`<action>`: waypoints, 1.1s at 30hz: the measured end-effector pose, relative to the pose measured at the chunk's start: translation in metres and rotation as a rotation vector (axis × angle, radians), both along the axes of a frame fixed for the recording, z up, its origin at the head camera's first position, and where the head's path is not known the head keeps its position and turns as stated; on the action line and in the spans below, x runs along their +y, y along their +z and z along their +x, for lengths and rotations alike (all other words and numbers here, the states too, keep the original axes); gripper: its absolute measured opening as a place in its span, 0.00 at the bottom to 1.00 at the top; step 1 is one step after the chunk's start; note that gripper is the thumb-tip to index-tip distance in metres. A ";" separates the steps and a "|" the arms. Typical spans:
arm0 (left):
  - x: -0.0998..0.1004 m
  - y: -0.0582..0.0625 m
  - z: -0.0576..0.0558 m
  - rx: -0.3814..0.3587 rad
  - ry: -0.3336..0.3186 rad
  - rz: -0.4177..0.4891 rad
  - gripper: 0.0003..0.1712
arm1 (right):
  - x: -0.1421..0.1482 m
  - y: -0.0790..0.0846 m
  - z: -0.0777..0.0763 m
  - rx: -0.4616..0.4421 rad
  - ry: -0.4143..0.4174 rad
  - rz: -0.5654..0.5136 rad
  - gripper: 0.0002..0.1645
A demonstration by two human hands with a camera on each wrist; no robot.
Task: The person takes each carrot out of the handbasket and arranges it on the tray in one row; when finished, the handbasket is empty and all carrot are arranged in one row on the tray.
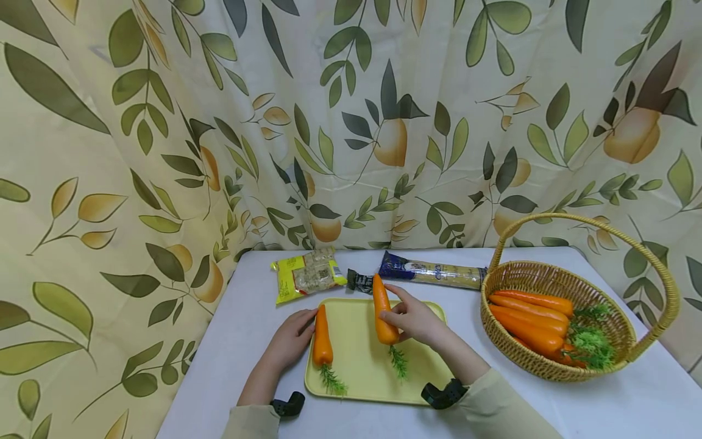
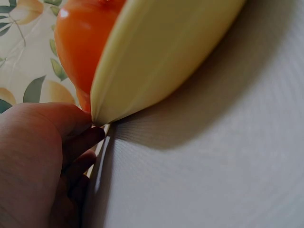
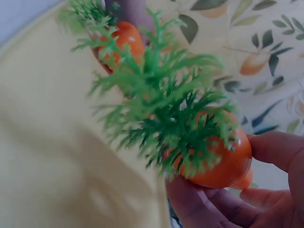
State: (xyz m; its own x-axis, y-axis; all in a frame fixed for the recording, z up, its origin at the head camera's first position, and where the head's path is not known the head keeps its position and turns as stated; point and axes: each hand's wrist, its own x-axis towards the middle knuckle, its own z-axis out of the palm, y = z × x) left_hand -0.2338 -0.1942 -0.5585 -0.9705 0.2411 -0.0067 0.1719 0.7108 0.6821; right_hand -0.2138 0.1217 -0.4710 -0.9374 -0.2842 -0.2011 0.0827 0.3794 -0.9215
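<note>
My left hand (image 1: pixel 290 339) is at the left edge of the yellow tray (image 1: pixel 351 390). In the left wrist view, thumb and fingers meet at the tray's rim (image 2: pixel 107 111), close to the tip of a carrot. That orange carrot (image 1: pixel 322 338) with feathery green leaves lies along the tray's left side. Over the right half of the tray, my right hand (image 1: pixel 415 317) holds a second carrot (image 1: pixel 382 314) between thumb and fingers, its tip pointing away and leaves toward me. Those leaves (image 3: pixel 166 104) cover part of the carrot in the right wrist view.
A wicker basket (image 1: pixel 548 366) with a tall handle stands at the right, holding several carrots (image 1: pixel 532 323). Behind the tray lie a yellow-and-clear packet (image 1: pixel 307 275), a small black packet (image 1: pixel 359 281) and a long blue-ended noodle packet (image 1: pixel 439 272). A patterned curtain (image 1: pixel 384 201) hangs behind the table.
</note>
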 end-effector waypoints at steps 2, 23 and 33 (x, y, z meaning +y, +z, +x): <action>0.001 0.000 0.000 0.002 0.002 -0.003 0.25 | -0.008 -0.006 0.001 -0.010 -0.003 -0.003 0.45; 0.002 0.001 0.000 -0.013 0.019 -0.001 0.26 | -0.064 -0.043 0.009 -0.083 0.036 -0.028 0.44; 0.003 0.002 0.001 -0.006 0.030 -0.011 0.26 | -0.069 -0.042 0.010 -0.039 0.043 0.040 0.43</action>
